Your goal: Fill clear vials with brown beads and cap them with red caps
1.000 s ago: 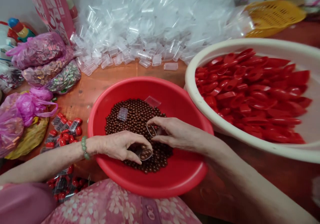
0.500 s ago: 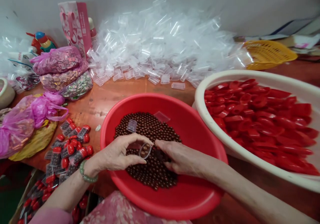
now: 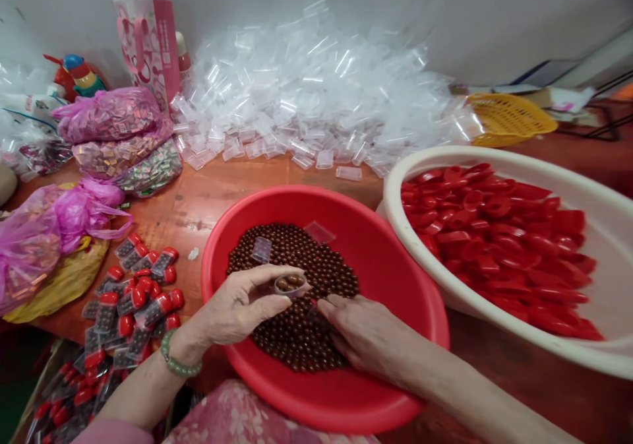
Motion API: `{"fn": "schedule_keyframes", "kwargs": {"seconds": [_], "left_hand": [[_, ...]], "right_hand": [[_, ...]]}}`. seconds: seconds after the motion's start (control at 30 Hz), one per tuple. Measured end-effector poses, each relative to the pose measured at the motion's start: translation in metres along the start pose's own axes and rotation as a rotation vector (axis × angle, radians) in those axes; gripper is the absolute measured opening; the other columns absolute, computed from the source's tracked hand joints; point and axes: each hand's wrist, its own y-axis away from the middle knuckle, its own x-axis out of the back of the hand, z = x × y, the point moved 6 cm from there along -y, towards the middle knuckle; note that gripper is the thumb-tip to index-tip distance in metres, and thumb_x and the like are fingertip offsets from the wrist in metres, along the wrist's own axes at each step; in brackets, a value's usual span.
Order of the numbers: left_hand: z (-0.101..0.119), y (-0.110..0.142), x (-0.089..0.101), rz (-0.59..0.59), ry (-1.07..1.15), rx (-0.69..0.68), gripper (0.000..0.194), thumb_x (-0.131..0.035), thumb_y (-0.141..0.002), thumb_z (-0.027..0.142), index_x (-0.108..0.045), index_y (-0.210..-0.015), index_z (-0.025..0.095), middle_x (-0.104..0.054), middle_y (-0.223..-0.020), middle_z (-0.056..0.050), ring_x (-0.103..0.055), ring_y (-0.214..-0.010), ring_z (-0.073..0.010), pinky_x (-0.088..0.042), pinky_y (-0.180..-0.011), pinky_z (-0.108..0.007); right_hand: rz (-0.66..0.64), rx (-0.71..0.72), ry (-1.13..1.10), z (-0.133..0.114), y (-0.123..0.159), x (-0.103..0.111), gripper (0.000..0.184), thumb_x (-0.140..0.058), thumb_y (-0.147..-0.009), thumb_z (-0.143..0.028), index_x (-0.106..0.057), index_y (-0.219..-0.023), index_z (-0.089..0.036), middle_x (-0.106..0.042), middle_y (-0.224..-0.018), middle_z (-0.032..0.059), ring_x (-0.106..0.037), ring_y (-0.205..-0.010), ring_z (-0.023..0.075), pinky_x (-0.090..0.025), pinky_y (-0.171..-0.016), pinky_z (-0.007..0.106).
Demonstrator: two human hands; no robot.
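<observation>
My left hand [image 3: 241,302] pinches a small transparent plastic tube [image 3: 290,285] holding several brown beads, just above the bead pile. My right hand [image 3: 361,335] lies apart from it, fingertips down among the brown beads [image 3: 297,335]. Whether those fingers hold anything is hidden. The beads fill the middle of a red plastic basin [image 3: 277,200]. Two more transparent tubes rest on them, one [image 3: 262,249] near the far edge of the pile and another [image 3: 319,233] at its far side.
A white basin [image 3: 445,157] full of red caps stands to the right. Beyond lies a heap of transparent tubes [image 3: 316,101]. Capped filled tubes [image 3: 133,299] lie on the wooden table [image 3: 212,193] at left, near pink plastic bags [image 3: 30,246].
My left hand has raised and tipped the tube, now holding more beads, and moved it right. My right hand has drawn away from the tube, down into the beads. The view has shifted slightly.
</observation>
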Motion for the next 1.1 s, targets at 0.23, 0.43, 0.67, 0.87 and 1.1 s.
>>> {"fn": "schedule_keyframes", "kwargs": {"seconds": [0.23,0.43,0.67,0.87,1.1], "left_hand": [[-0.005,0.005,-0.005,0.068,0.084,-0.001,0.045,-0.066,-0.083,0.042,-0.060,-0.119,0.016,-0.067,-0.114,-0.012,-0.063,-0.109,-0.0211,-0.045,-0.097,-0.034],[-0.011,0.003,-0.009,0.087,0.188,-0.014,0.047,-0.069,-0.080,0.042,-0.059,-0.116,0.015,-0.066,-0.100,-0.009,-0.063,-0.097,-0.0169,-0.048,-0.090,-0.032],[-0.013,0.006,-0.017,0.045,0.184,0.068,0.043,-0.074,-0.073,0.034,-0.057,-0.108,0.015,-0.059,-0.088,-0.003,-0.057,-0.077,-0.0105,-0.048,-0.070,-0.025],[-0.018,0.007,-0.022,0.019,0.172,0.116,0.045,-0.079,-0.067,0.036,-0.060,-0.101,0.014,-0.058,-0.084,-0.001,-0.053,-0.074,-0.0102,-0.044,-0.070,-0.023],[-0.019,0.006,-0.024,-0.092,0.105,0.063,0.049,-0.076,-0.071,0.046,-0.063,-0.107,0.016,-0.058,-0.084,0.000,-0.051,-0.072,-0.0102,-0.044,-0.070,-0.022]], "right_hand": [[0.022,-0.072,0.060,-0.010,-0.001,-0.011,0.031,-0.040,-0.082,-0.005,-0.063,-0.100,-0.016,-0.064,-0.092,0.0136,-0.065,-0.080,0.0226,-0.041,-0.063,0.029],[0.013,-0.089,0.087,-0.015,0.001,-0.017,0.019,-0.050,-0.085,-0.014,-0.065,-0.097,-0.015,-0.067,-0.097,0.0138,-0.067,-0.080,0.0218,-0.044,-0.062,0.028],[0.097,-0.044,-0.069,-0.010,0.024,0.026,0.027,-0.039,-0.096,-0.029,-0.062,-0.087,-0.019,-0.065,-0.086,0.0084,-0.065,-0.070,0.0199,-0.049,-0.063,0.032],[0.383,0.315,-0.376,-0.046,0.034,0.111,0.023,-0.055,-0.089,-0.044,-0.060,-0.100,-0.023,-0.063,-0.094,0.0064,-0.060,-0.082,0.0184,-0.050,-0.069,0.029],[0.165,0.451,-0.442,-0.066,0.003,0.103,0.015,-0.062,-0.086,-0.028,-0.060,-0.099,-0.021,-0.061,-0.094,0.0038,-0.058,-0.083,0.0153,-0.046,-0.073,0.027]]}}
